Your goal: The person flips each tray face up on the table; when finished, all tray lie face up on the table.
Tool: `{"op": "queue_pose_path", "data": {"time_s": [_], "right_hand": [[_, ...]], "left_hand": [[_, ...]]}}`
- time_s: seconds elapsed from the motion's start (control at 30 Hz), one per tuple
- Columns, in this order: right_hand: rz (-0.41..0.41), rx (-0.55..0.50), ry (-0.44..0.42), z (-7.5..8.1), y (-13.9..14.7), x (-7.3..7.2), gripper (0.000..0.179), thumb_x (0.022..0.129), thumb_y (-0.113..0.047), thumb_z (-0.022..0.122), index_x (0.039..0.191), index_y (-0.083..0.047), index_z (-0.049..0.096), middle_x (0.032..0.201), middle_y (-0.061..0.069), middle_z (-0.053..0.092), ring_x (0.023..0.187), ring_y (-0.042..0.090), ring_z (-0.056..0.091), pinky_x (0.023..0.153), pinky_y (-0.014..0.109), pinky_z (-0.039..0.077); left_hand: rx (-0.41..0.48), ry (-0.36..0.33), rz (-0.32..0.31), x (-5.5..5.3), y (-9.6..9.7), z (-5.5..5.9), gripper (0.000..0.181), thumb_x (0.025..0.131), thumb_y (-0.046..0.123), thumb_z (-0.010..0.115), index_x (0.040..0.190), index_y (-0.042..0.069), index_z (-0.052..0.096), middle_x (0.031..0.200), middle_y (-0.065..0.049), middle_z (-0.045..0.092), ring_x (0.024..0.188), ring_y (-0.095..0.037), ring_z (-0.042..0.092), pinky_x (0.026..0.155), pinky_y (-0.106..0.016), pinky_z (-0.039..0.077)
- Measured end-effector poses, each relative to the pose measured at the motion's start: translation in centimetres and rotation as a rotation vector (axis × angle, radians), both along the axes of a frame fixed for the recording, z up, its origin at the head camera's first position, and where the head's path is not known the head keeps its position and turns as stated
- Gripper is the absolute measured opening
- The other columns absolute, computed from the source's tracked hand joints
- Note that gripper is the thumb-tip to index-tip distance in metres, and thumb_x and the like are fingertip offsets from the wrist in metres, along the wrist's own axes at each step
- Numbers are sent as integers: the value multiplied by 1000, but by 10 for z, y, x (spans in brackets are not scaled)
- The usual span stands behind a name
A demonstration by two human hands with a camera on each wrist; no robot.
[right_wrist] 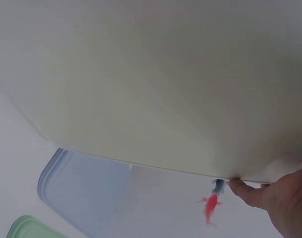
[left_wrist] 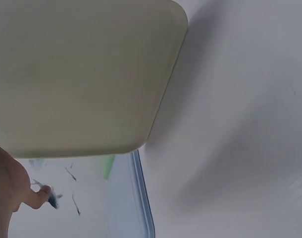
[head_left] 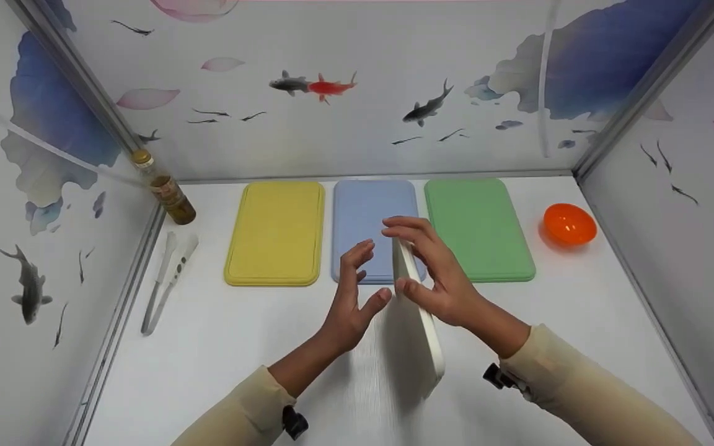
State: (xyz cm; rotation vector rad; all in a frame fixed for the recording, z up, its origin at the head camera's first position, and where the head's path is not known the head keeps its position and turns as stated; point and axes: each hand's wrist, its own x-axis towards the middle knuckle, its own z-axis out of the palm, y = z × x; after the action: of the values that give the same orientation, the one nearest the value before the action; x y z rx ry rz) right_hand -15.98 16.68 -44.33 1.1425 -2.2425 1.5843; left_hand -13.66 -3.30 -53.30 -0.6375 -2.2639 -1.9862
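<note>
A cream-white cutting board (head_left: 420,310) stands upright on its long edge on the white table. My right hand (head_left: 440,272) holds it by the top edge, fingers reaching over and thumb on the edge nearer me. In the right wrist view a fingertip of the right hand (right_wrist: 270,196) lies at the rim of the cutting board (right_wrist: 156,99). Left of the board, my left hand (head_left: 354,303) has its fingers raised and spread, apart from the board. The left wrist view shows the broad face of the cutting board (left_wrist: 86,74) beside the left hand (left_wrist: 10,188).
Yellow (head_left: 274,234), blue (head_left: 369,217) and green cutting boards (head_left: 481,229) lie in a row along the back wall. At left stand an oil-like bottle (head_left: 171,198) and lie tongs (head_left: 168,285). An orange bowl (head_left: 569,224) sits at right. Printed walls close three sides.
</note>
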Motion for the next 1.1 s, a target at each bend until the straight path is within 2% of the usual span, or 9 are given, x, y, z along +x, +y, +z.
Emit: {"op": "queue_pose_path", "data": {"time_s": [0.17, 0.27, 0.37, 0.57, 0.77, 0.93, 1.03, 1.1], "right_hand": [[12, -23, -19, -2, 3, 0, 64, 97, -26, 68, 158, -12, 56, 166, 17, 47, 155, 38, 45, 106, 80, 50], [-3, -1, -30, -2, 6, 1, 65, 95, -21, 67, 159, -14, 55, 168, 11, 47, 155, 37, 46, 106, 81, 49], [-28, 48, -36, 1, 11, 3, 68, 94, -21, 66, 161, -18, 54, 170, 6, 47, 155, 33, 49, 105, 78, 52], [-54, 160, -42, 10, 25, 4, 68, 97, -23, 66, 163, -23, 52, 177, 5, 41, 157, 27, 47, 102, 66, 55], [-82, 288, -110, 22, 37, 6, 65, 99, -28, 67, 162, -31, 53, 177, 6, 36, 148, 33, 54, 95, 56, 57], [-103, 376, -178, 31, 42, 7, 66, 99, -29, 67, 162, -36, 51, 171, 5, 41, 123, 35, 65, 77, 42, 64], [-120, 404, -194, 34, 43, 7, 66, 98, -27, 68, 162, -37, 51, 166, 5, 46, 106, 30, 66, 66, 34, 63], [-132, 401, -203, 34, 43, 8, 65, 98, -25, 68, 160, -36, 53, 165, 5, 47, 101, 28, 67, 62, 31, 62]], "left_hand": [[-109, -204, 44, -1, 10, -14, 81, 106, 65, 61, 171, 34, 25, 179, -2, 23, 166, -32, 28, 131, -68, 29], [-179, -303, 55, -2, 15, -23, 85, 104, 72, 59, 171, 33, 26, 178, -7, 24, 167, -34, 25, 131, -68, 29], [-229, -370, 39, -1, 17, -33, 90, 102, 77, 58, 172, 29, 27, 179, -11, 25, 167, -38, 24, 130, -71, 30], [-295, -419, -10, 2, 18, -45, 98, 99, 79, 61, 174, 26, 27, 179, -14, 28, 165, -43, 26, 125, -73, 35], [-344, -419, -28, 2, 21, -50, 104, 97, 84, 60, 175, 22, 28, 178, -14, 33, 161, -42, 31, 125, -71, 37], [-385, -417, -46, 0, 25, -52, 107, 95, 84, 60, 173, 18, 31, 172, -18, 42, 149, -40, 38, 120, -67, 41], [-408, -441, -56, -1, 27, -54, 110, 94, 86, 61, 173, 17, 30, 169, -20, 45, 146, -40, 39, 117, -67, 43], [-417, -462, -62, -1, 28, -56, 112, 92, 88, 60, 174, 17, 29, 168, -21, 46, 146, -40, 39, 117, -69, 43]]}}
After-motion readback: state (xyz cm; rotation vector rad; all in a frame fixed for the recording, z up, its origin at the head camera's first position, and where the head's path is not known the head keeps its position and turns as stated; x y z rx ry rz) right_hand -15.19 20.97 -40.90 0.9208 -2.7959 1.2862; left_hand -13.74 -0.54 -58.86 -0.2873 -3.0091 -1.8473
